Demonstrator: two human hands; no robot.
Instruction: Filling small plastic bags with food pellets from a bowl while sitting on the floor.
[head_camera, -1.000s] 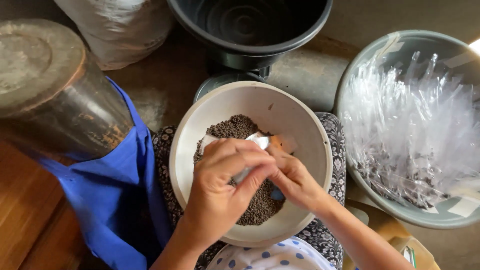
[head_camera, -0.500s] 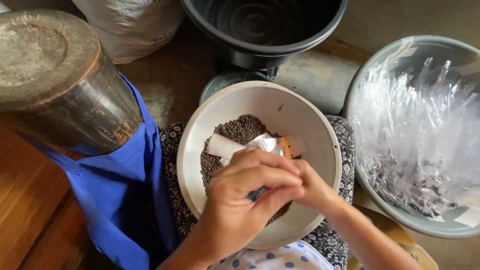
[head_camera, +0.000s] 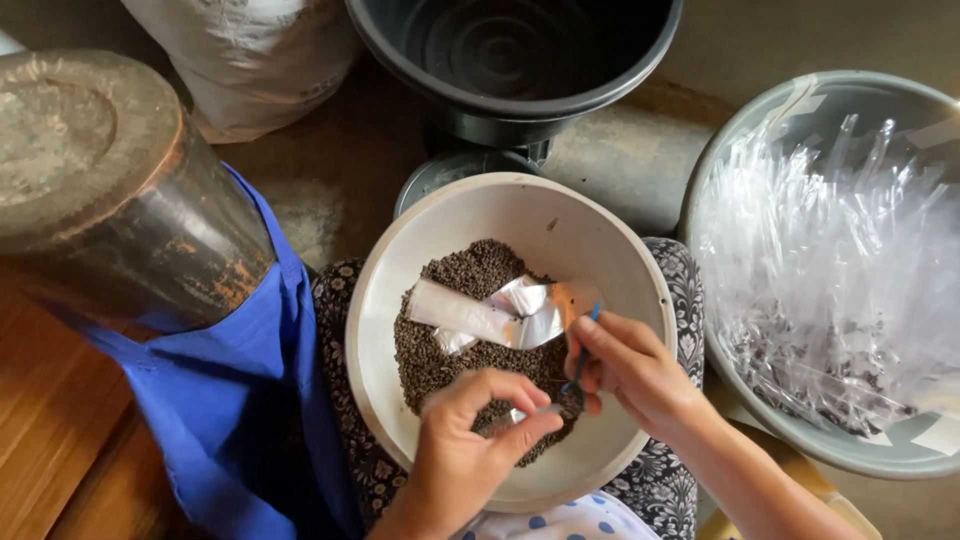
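A white bowl rests on my lap with a heap of small dark grains in it. On the grains lie a flat white strip and some shiny clear packets. My left hand is at the bowl's near side, its thumb and forefinger pinched on a small clear bag just over the grains. My right hand is beside it and holds a thin blue stick, whose lower end points down toward the small bag.
A black bucket stands behind the bowl. To the right, a grey basin holds several clear plastic bags. On the left are a rusty metal cylinder, a blue cloth and a wooden surface. A white sack sits at the back.
Both hands have drawn back toward the bowl's near edge, uncovering the strip and the shiny packets. The left fingers now pinch the small bag lower down.
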